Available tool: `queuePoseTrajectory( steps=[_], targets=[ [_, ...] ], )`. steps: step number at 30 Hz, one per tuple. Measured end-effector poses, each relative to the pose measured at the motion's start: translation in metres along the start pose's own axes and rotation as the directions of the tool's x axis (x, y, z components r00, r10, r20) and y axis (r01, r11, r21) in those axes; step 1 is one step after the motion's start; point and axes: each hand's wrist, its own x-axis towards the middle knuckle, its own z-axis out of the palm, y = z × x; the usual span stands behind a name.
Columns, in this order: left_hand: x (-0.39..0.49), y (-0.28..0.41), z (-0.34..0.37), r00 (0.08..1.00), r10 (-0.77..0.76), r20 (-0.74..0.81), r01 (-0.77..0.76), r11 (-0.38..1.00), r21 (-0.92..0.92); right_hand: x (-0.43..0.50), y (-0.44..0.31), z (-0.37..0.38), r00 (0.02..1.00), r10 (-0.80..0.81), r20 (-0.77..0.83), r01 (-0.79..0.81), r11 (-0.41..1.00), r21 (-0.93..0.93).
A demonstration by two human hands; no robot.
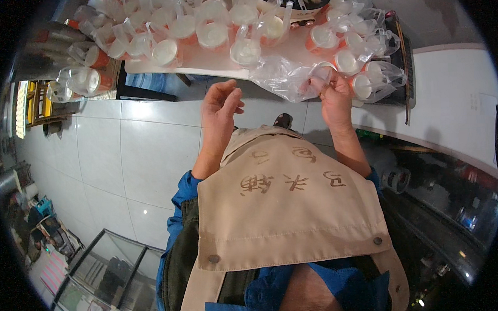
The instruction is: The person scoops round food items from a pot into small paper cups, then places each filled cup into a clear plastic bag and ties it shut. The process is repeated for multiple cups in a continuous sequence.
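My right hand (337,92) pinches the edge of a thin transparent plastic bag (281,78) at the front edge of the white table (188,66). The bag spreads out crumpled to the left of that hand. Just behind the fingers shows the pale rim of a cup, partly hidden by the bag and hand. My left hand (222,99) hovers in front of the table edge, fingers loosely bent and apart, holding nothing. Beyond both hands stand many orange cups with white lids, such as one lidded cup (165,53), most of them inside transparent carrier bags.
At the back is a pot (295,15) of dark liquid with pale rounded pieces and a utensil. A dark tray (402,80) with long thin sticks holds bagged cups on the right, beside a white counter (452,91). A glass display case (109,271) stands lower left on the tiled floor (158,146).
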Motion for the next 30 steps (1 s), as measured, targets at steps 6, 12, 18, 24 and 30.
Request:
queuePoseTrajectory(
  steps=[6,12,18,24,30],
  targets=[
    [-0.010,0.041,0.027,0.924,0.365,0.114,-0.379,0.836,0.396,-0.004,-0.003,0.015,0.995,0.075,0.064,-0.056,0.966,-0.251],
    [-0.002,0.034,0.047,0.855,0.398,0.331,-0.518,0.644,0.564,-0.008,0.006,0.034,0.986,-0.046,0.160,0.111,0.897,-0.428],
    [0.000,0.020,0.029,0.822,0.403,0.402,-0.569,0.576,0.587,-0.008,0.000,0.041,0.995,0.042,0.089,-0.019,0.971,-0.238],
    [-0.011,0.008,0.010,0.880,0.307,0.362,-0.469,0.682,0.562,-0.003,0.004,0.041,0.982,0.186,-0.043,-0.183,0.982,0.049],
    [-0.013,0.018,0.008,0.934,0.247,0.256,-0.341,0.829,0.444,0.000,0.018,0.025,0.978,0.210,0.015,-0.208,0.975,-0.075]
  ],
)
